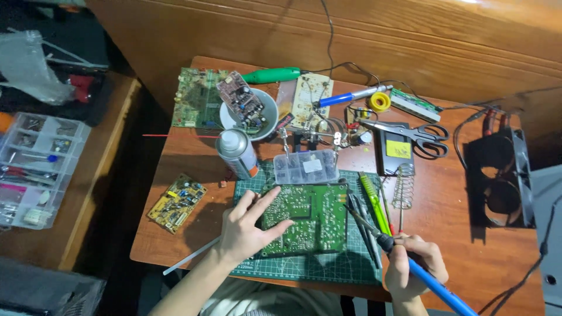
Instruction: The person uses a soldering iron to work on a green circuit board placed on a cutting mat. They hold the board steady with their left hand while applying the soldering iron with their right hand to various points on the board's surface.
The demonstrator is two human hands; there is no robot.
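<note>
- Far left, a clear compartment box [35, 167] of small parts sits on a lower side surface, well apart from the work.
- On the left of the table [468, 246] lies a small yellow circuit board [177, 202]; behind it stands a spray can [237, 153] beside a white bowl [266, 111] holding another board.
- The left hand [246, 228] lies flat, fingers spread wide, pressing the left edge of the green circuit board [307, 219], which rests solder side up on the green cutting mat [310, 266] near the table's front edge.
- The right hand [413, 266] is closed pen-fashion around a blue-handled soldering iron [410, 263], its tip just at the board's right edge.
- The step looks like soldering work on the board; the next move seems to call for a steady tip on one joint while the board is held firm.
- To the right stand a coiled iron stand [403, 187] and scissors [418, 136].
</note>
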